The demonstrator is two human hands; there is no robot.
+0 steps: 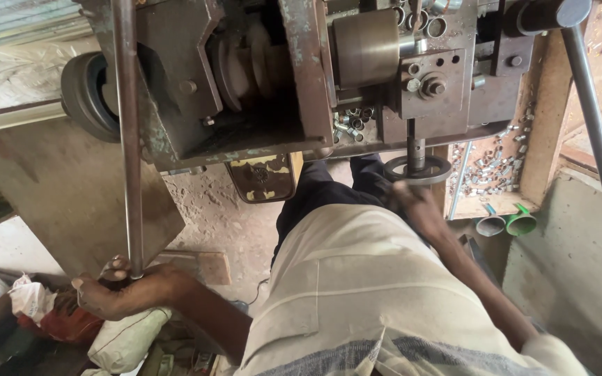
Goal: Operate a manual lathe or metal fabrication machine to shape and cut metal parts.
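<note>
Long steel rod (128,132), upright in the view, running from the top edge down past the left flank of the rusty lathe-like machine (294,76) to its lower end at the left hand (116,292). Left hand closed around that lower end, fingers (109,268) curled on the bar, thumb side toward the machine, forearm stretching back to the lower middle of the frame. Small black handwheel (418,169) under the machine's front, hanging on a short vertical shaft just right of centre. Right hand (416,202) up against the handwheel's near rim, blurred; fingers seemingly bent over the rim, though hard to tell whether clenched tight or merely resting. Above the wheel, a bolted block with a hex nut (432,88) and a smooth metal drum (366,47). Stepped pulley (245,66) in the machine's open left bay, black rubber tyre-like wheel (85,94) at its far left. Small cut metal rings (351,122) scattered on the machine bed, many more heaped in a wooden tray (496,167) to the right. Long grey lever (593,125) slanting down the right side. Two funnels (506,224), one grey and one green, below the tray. Sacks and red cloth (64,320) on the floor by the left hand. Pale shirt (357,292) filling the lower centre.
</note>
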